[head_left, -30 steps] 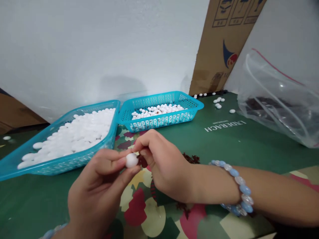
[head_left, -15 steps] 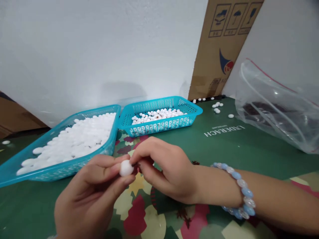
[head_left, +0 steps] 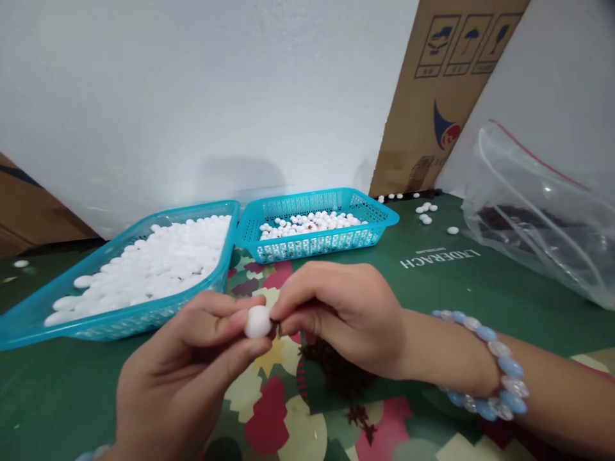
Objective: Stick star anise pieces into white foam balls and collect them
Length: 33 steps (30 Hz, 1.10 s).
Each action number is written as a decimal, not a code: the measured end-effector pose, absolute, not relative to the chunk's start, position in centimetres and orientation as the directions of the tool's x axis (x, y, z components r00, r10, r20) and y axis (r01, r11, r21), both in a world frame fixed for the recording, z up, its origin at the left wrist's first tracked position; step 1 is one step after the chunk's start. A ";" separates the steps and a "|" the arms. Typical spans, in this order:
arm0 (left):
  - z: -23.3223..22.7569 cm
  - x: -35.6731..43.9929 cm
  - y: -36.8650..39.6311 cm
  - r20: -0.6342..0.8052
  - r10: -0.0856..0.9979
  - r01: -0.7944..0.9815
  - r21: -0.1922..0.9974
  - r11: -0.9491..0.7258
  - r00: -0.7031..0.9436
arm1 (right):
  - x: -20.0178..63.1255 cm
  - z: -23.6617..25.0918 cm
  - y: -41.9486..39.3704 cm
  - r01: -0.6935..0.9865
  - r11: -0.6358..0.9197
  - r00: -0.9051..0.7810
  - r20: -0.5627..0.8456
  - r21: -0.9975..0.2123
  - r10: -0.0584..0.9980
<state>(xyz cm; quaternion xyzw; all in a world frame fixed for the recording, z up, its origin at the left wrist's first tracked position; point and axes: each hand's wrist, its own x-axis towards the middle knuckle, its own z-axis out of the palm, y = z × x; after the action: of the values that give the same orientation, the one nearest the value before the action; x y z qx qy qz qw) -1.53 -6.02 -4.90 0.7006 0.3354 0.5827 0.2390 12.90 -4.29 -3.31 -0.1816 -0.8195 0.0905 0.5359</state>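
Observation:
My left hand (head_left: pixel 187 378) pinches a small white ball (head_left: pixel 258 321) between thumb and fingers, just above the green patterned table cover (head_left: pixel 432 282). My right hand (head_left: pixel 341 314), with a blue and clear bead bracelet (head_left: pixel 490 365) on its wrist, has its fingertips pressed against the right side of the same ball. Dark reddish-brown bits (head_left: pixel 336 368) lie on the cover under the right hand. Whether the right fingers hold any of them is hidden.
Two turquoise mesh baskets stand behind the hands: a large one (head_left: pixel 62 320) heaped with white balls, a smaller one (head_left: pixel 379 221) partly filled. Loose white balls (head_left: pixel 425 214) lie at the back right. A clear plastic bag (head_left: pixel 542 211) with dark contents and a leaning cardboard box (head_left: pixel 442 83) stand on the right.
Both hands stay joined on the white ball with only small shifts; the view swayed. The dark bits under the right hand show more now.

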 end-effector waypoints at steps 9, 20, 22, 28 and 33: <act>-4.5 -1.5 -6.1 0.621 0.774 0.173 0.755 -0.632 0.120 | 13.0 -3.0 -4.1 -0.151 0.590 -0.485 0.580 -0.793 0.655; -4.9 -2.7 -5.1 0.652 0.713 0.162 0.699 -0.697 0.259 | 13.1 -3.0 -3.9 -0.191 0.459 -0.543 0.483 -0.867 0.687; -4.8 -2.7 -5.1 0.656 0.708 0.173 0.689 -0.703 0.263 | 13.0 -3.1 -3.8 -0.176 0.497 -0.531 0.507 -0.850 0.679; -4.0 -2.5 -5.0 0.665 0.679 0.289 0.614 -0.734 0.311 | 12.6 -3.2 -4.2 -0.123 0.556 -0.488 0.538 -0.822 0.687; -3.9 -2.6 -5.0 0.654 0.656 0.374 0.541 -0.753 0.377 | 12.5 -3.5 -4.1 0.017 0.717 -0.405 0.651 -0.697 0.642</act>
<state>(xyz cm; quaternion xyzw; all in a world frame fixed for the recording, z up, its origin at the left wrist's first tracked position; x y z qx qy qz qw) -2.64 -4.97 -3.88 0.8154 0.3160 0.4602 0.1533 12.48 -4.15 -3.46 -0.2117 -0.7783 0.3108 0.5028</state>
